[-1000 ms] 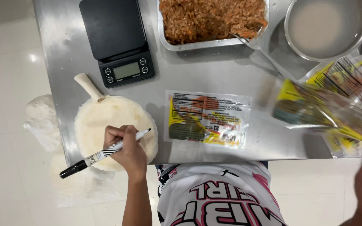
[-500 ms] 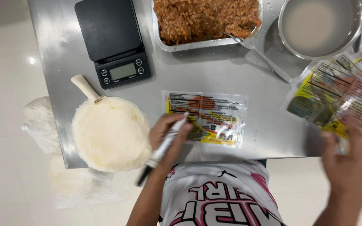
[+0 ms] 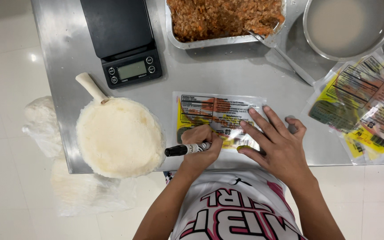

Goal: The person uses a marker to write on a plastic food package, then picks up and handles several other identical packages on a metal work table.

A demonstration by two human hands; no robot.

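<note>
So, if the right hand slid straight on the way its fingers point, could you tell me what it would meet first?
Probably the black digital scale: the right hand lies on the printed plastic pouch, fingers aimed up-left over bare steel table.

Seen from my head camera: my two forearms are bare, with no sleeves reaching the wrists. My left hand (image 3: 199,144) and right hand (image 3: 277,143) carry no gloves, rings, watch or bands that I can see. The nails on my right fingers (image 3: 258,120) look short and plain. At the bottom of the view I wear a white shirt (image 3: 234,209) with large block letters in pink and black, trimmed with black edging, and a small black figure mark near the collar.
</note>
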